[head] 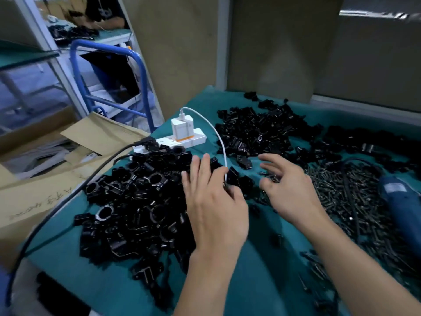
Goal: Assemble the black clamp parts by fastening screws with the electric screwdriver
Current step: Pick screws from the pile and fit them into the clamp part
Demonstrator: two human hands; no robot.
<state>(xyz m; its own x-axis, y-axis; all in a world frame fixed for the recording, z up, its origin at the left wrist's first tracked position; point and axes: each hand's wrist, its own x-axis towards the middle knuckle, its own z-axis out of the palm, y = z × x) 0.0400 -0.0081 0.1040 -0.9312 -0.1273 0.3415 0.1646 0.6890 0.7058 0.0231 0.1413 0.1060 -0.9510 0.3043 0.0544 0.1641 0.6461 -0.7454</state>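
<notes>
My left hand [211,201] reaches over a big heap of black ring-shaped clamp parts [136,201], its thumb and index finger pinching a small black clamp piece [232,176]. To its right, my right hand [289,190] hovers with spread, relaxed fingers at the edge of a pile of dark screws [341,195]; a few screws lie just under its fingertips. The blue electric screwdriver [401,197] lies on the screws at the far right. More small black clamp pieces [255,131] are heaped behind my hands.
A white power strip [196,141] with a white charger [182,126] sits at the teal table's [262,270] left edge; its white cable [218,137] runs to my left hand. An open cardboard box [45,169] and a blue cart [141,71] stand to the left.
</notes>
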